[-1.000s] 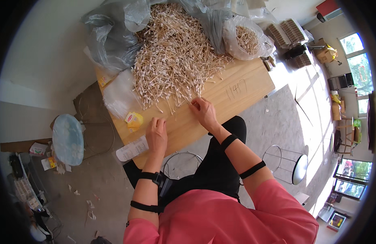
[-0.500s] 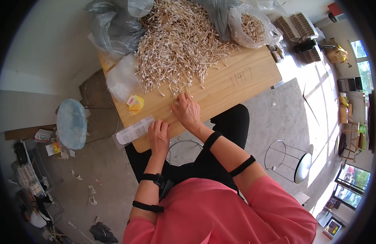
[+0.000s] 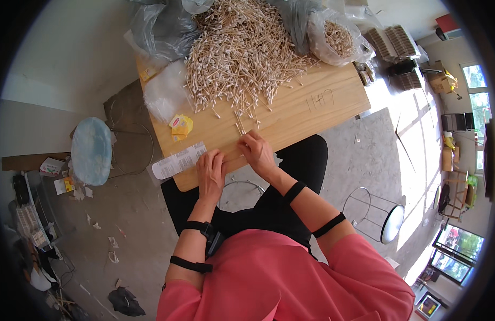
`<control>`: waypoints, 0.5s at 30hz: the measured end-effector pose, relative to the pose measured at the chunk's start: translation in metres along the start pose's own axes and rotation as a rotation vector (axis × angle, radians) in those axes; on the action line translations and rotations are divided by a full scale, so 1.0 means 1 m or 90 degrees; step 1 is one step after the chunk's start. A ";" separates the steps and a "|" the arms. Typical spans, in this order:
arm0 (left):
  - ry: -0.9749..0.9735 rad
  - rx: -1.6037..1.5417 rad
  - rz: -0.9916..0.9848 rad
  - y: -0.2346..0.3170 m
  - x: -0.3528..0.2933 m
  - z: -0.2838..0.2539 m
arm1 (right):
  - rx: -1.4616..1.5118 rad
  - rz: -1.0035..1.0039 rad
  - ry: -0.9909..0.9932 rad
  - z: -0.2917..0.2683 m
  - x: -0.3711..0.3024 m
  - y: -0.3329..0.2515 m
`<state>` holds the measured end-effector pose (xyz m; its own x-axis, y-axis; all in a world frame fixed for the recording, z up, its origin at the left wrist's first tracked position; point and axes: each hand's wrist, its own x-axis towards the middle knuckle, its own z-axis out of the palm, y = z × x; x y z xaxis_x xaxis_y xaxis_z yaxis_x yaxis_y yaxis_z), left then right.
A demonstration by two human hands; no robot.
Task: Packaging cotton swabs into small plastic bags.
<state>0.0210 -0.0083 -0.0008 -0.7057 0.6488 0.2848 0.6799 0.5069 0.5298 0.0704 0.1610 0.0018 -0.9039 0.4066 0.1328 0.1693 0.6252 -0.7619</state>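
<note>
Both hands sit mid-frame on the wooden table (image 3: 322,107). The right hand (image 3: 258,152) pinches cotton swabs (image 3: 240,127); the left hand (image 3: 211,170) lies flat. A bump could roll swabs off the edge

The person wore a coral-pink top with short sleeves and black trousers. The left hand (image 3: 211,170) was bare, with a black watch on a black strap at its wrist and a thin black band higher up the forearm. The right hand (image 3: 258,154) was bare too, its forearm ringed by two black bands, one at the wrist and one near the elbow.
</note>
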 end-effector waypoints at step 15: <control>-0.005 -0.028 0.090 -0.009 0.003 0.009 | -0.040 -0.009 -0.102 -0.005 0.002 0.005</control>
<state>0.0145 -0.0054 -0.0122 -0.6015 0.7168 0.3528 0.7631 0.3850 0.5190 0.0711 0.1685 0.0020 -0.9567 0.2888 0.0361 0.1760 0.6726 -0.7188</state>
